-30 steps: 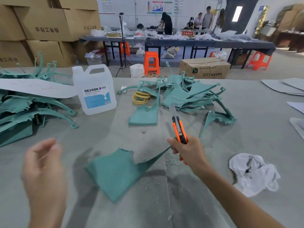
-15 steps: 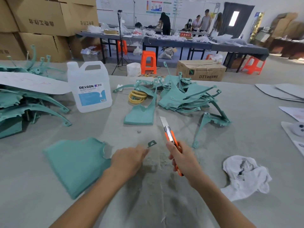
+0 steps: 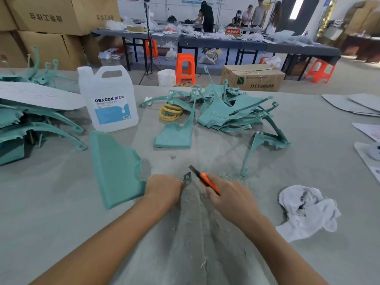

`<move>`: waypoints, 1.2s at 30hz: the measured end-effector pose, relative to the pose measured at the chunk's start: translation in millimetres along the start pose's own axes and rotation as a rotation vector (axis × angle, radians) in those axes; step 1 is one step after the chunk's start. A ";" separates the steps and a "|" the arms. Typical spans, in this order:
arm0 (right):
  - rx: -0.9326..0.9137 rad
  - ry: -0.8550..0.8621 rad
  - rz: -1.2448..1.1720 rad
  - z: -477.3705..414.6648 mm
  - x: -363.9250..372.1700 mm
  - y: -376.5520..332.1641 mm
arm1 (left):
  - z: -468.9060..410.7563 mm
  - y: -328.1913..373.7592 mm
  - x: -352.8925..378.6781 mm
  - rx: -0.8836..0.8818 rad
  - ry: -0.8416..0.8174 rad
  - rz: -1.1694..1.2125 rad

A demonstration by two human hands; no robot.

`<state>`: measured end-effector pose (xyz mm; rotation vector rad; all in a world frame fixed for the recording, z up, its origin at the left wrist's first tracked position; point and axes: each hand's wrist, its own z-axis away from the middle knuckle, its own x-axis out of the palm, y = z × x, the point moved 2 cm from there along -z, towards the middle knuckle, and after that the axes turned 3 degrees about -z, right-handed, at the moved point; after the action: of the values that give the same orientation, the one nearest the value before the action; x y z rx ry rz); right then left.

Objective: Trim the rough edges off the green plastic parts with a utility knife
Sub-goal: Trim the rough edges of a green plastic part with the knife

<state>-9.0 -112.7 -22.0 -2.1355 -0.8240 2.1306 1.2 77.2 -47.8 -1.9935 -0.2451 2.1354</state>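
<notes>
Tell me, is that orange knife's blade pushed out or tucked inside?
Out. A dark strip of blade sticks out past the orange body of the utility knife, which the right hand grips.

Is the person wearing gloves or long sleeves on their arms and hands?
No gloves: the left hand and right hand are bare. No sleeves show either; the left forearm and right forearm are uncovered right to the picture's bottom edge. No watch, bracelet or ring can be seen.
</notes>
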 end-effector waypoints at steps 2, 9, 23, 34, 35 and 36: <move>0.009 0.003 0.014 -5.2 -5.1 1.4 | -0.9 2.1 -1.6 0.012 -0.003 -0.029; -0.015 -0.089 0.007 -13.3 -13.4 -4.1 | -0.2 2.6 -0.1 0.047 0.013 -0.071; 0.019 -0.101 -0.060 -11.0 -7.8 0.6 | 1.4 1.4 -1.5 0.044 0.024 -0.052; 0.217 -0.107 -0.545 7.0 21.4 4.5 | 1.7 1.0 3.6 -0.001 0.057 0.002; 0.226 -0.133 -0.523 7.0 22.9 4.1 | 1.7 0.7 3.8 -0.003 0.055 0.005; 0.239 -0.141 -0.525 7.0 22.9 4.9 | 1.8 0.7 3.9 -0.003 0.056 0.011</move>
<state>-15.4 -110.9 -45.5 -1.4650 -0.9517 1.9871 -0.8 77.6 -51.6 -2.0577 -0.2292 2.0840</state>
